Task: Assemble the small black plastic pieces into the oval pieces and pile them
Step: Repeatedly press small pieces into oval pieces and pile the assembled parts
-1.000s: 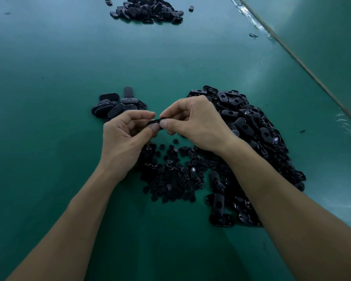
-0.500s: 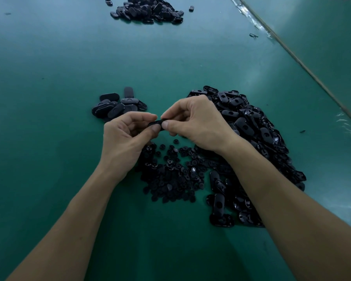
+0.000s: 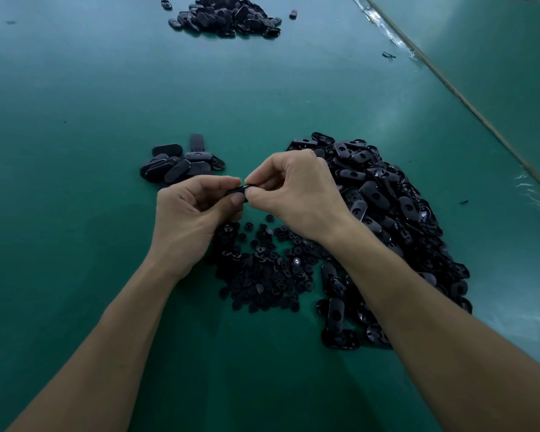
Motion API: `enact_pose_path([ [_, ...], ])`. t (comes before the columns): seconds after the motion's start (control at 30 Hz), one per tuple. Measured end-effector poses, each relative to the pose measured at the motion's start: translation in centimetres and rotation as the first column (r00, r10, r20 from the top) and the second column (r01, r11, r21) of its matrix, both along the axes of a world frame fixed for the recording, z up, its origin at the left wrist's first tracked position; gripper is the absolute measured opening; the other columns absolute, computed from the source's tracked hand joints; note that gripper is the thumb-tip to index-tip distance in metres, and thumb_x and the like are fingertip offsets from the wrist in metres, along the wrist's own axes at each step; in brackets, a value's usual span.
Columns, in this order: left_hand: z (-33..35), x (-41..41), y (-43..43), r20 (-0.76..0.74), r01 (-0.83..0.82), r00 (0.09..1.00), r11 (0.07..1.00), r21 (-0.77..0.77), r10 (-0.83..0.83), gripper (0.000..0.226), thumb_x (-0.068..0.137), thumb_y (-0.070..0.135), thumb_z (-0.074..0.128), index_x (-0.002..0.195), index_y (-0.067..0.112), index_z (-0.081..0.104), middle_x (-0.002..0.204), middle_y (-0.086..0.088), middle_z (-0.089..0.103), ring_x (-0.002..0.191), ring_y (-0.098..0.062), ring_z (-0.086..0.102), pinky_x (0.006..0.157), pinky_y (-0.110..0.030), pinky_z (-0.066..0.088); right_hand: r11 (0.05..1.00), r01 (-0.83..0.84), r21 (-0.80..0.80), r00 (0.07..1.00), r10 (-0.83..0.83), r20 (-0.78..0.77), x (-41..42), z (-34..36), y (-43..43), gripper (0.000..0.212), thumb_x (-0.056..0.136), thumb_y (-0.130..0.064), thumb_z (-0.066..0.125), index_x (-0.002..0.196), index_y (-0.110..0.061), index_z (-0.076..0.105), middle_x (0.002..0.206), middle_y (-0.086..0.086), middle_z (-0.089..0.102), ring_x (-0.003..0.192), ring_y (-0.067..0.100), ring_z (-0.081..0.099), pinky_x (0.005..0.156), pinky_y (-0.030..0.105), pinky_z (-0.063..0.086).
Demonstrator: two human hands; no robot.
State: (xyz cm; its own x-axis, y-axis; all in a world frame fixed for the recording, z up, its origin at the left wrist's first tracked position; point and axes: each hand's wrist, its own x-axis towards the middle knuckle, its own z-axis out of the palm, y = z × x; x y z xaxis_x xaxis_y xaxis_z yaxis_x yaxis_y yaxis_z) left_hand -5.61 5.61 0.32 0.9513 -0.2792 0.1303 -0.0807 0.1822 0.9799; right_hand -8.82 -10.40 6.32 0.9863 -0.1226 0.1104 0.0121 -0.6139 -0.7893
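Unmoved: left hand (image 3: 190, 219), right hand (image 3: 296, 194) pinch oval piece (image 3: 237, 192).

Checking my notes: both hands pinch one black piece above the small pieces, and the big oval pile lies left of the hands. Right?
Not quite. The head view shows the big oval pile right of the hands, not left. The left hand and right hand do pinch one black piece above the small pieces.
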Motion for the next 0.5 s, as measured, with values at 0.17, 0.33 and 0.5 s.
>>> enact_pose_path([
  [0.17, 0.16, -0.02, -0.02, 0.002, -0.026, 1.0, 1.0, 0.008, 0.026, 0.019, 0.073, 0.015, 0.078, 0.091, 0.015, 0.073, 0.074, 0.003, 0.076, 0.063, -0.008, 0.069, 0.065, -0.02, 0.057, 1.0, -0.01, -0.005, 1.0, 0.01, -0.026, 0.14, 0.15, -0.34, 0.006, 0.079, -0.015, 0.079, 0.082, -0.021, 0.077, 0.069, -0.013, 0.071, 0.065, -0.007, 0.066, 0.061, 0.007, 0.049],
  [0.33, 0.06, -0.05, -0.2, 0.022, -0.079, 0.997, 0.996, 0.039, 0.078, 0.014, 0.074, 0.012, 0.081, 0.085, 0.016, 0.073, 0.069, 0.002, 0.075, 0.059, -0.009, 0.069, 0.061, -0.02, 0.057, 1.0, -0.018, -0.009, 0.999, 0.018, -0.034, 0.06, 0.02, -0.53, 0.007, 0.08, -0.015, 0.078, 0.085, -0.02, 0.078, 0.069, -0.014, 0.071, 0.065, -0.009, 0.066, 0.061, 0.006, 0.049],
  [0.5, -0.18, 0.08, -0.17, 0.05, -0.09, 0.995, 0.994, 0.067, 0.087, 0.017, 0.079, 0.003, 0.081, 0.084, 0.017, 0.073, 0.071, 0.002, 0.075, 0.06, -0.01, 0.069, 0.061, -0.021, 0.057, 1.0, -0.028, -0.002, 0.999, 0.027, -0.042, -0.02, 0.0, -0.52, 0.007, 0.081, -0.015, 0.078, 0.087, -0.019, 0.078, 0.07, -0.012, 0.072, 0.066, -0.006, 0.067, 0.065, 0.011, 0.054],
])
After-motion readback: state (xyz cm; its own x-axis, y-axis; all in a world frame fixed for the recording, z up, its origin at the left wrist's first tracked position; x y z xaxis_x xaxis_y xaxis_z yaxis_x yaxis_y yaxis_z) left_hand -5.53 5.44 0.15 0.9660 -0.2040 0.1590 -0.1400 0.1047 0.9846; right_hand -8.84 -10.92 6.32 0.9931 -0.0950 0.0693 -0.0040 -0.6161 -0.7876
